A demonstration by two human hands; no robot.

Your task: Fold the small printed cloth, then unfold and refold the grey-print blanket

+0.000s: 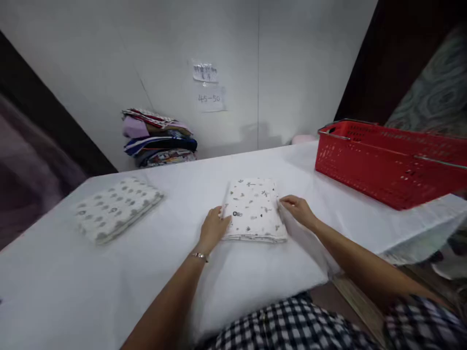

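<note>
A folded white cloth [254, 208] with small grey leaf and animal prints lies flat in front of me on the white table. Under and around it spreads a thin see-through plastic bag [304, 243], hanging slightly over the near table edge. My left hand [214, 226] grips the cloth's left edge, thumb on top and fingers along the side. At the right edge, my right hand [299, 210] is closed in a pinch on the side of the bag, close to the cloth. Its fingertips are partly hidden.
Another folded cloth [118, 209] with grey prints lies on the left of the table [175, 194]. A pile of folded fabrics [160, 138] stands against the back wall. On the right sits a red plastic basket [368, 165] with metal handles. Paper labels [210, 98] hang on the wall.
</note>
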